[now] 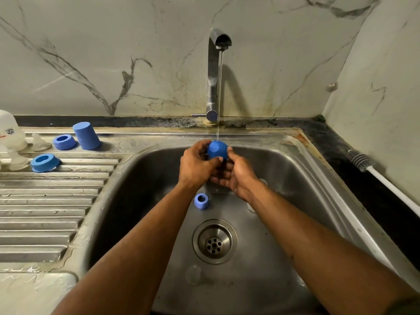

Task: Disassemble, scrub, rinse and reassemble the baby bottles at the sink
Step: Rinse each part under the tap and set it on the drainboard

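Rinsing is in hand: the left hand (197, 165) and right hand (236, 172) together grip a blue cap (217, 150) under the tap's stream (219, 92), which next probably needs turning to flush inside.

Matt blue plastic cap (217, 150); wet steel sink (295, 178).

Walls: grey-veined marble panels (113, 53), stained low down, beyond the hands.
Counter: dark stone strip (354, 160) right of the hands.
Light: dim, yellowish.
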